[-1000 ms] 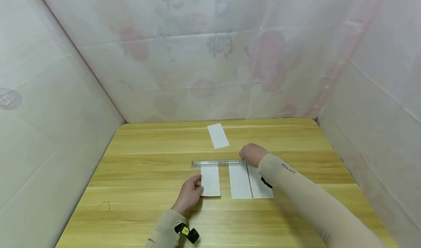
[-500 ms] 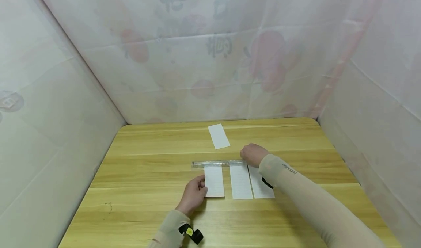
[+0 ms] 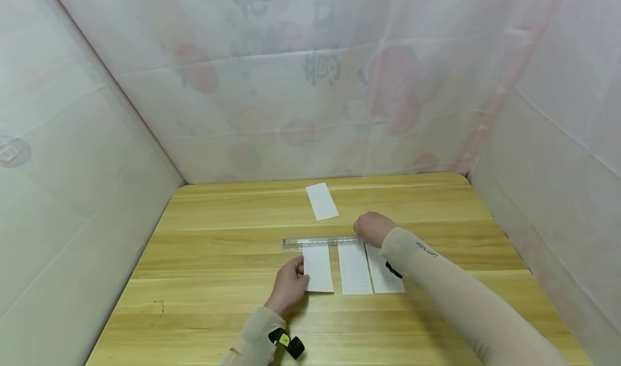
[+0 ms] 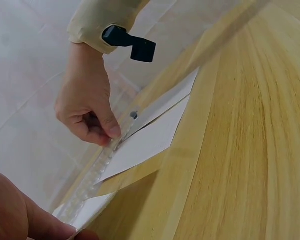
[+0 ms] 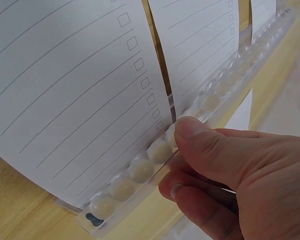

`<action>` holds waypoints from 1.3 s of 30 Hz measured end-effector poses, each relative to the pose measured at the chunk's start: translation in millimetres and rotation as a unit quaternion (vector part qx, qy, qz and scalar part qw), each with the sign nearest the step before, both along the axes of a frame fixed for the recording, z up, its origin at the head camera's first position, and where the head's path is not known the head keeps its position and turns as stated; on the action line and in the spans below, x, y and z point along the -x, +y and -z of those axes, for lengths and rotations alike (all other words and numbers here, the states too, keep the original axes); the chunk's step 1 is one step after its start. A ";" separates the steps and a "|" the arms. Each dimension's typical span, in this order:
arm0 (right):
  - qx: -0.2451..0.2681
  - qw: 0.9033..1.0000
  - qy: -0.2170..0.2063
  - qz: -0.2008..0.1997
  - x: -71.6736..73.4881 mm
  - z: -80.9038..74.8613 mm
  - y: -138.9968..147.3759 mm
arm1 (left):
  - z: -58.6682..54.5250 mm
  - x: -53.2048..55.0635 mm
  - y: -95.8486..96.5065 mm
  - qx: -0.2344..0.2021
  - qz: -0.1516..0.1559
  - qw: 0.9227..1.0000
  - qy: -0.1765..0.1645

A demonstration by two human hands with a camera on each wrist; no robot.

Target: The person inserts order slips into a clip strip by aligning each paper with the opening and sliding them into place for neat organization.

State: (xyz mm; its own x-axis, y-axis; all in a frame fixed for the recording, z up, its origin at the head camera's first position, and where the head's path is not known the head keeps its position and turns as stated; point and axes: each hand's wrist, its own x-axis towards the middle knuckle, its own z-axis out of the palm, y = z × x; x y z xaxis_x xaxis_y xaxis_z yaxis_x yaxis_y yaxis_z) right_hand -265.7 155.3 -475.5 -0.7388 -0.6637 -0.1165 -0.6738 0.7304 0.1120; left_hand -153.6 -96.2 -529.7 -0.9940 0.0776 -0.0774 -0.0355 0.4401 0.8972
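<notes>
A clear plastic strip with a row of rounded bead-like bumps [image 3: 317,242] lies across the top ends of three white paper slips. My right hand [image 3: 373,228] pinches this strip near its right end; in the right wrist view the thumb [image 5: 192,130] presses on the bumps. At the left, my left hand [image 3: 288,286] pinches the side edge of the left paper slip [image 3: 318,269]. The middle slip [image 3: 355,269] and the right slip [image 3: 388,280] lie close together, with a narrow gap between them. Ruled lines and small checkboxes show on the slips in the right wrist view.
Beyond the strip, another white slip [image 3: 322,201] lies tilted on the wooden table [image 3: 208,280]. Pale printed fabric walls [image 3: 301,102] enclose the table at the back and both sides. My right forearm [image 3: 451,285] reaches across the table's right part.
My left hand has moved right with the left slip, narrowing the gap to the middle slip. The right hand and the plastic strip stay about where they were.
</notes>
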 end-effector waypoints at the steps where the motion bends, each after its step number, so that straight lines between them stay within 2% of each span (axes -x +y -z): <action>1: -0.001 1.000 0.000 0.000 -0.1 0.0 -0.2 | 0.1 0.2 0.0 0.002 0.001 1.000 -0.001; 7: -0.002 1.000 0.001 -0.004 0.7 1.5 0.7 | -0.1 0.8 1.1 -0.003 0.005 1.000 -0.011; 21: 0.013 1.000 -0.017 0.008 -0.6 0.4 -0.2 | 0.3 1.7 3.6 0.004 0.012 1.000 -0.007; 29: 0.017 1.000 -0.015 0.005 -1.6 0.1 -0.7 | -1.8 0.6 5.2 -0.006 0.011 1.000 -0.006; 33: 0.013 1.000 -0.003 -0.001 -1.1 1.5 -0.1 | -1.6 1.6 5.4 -0.012 0.016 1.000 -0.010; 39: 0.021 1.000 -0.007 0.005 -2.0 1.9 -0.7 | -2.0 2.3 3.8 -0.026 0.025 0.999 -0.025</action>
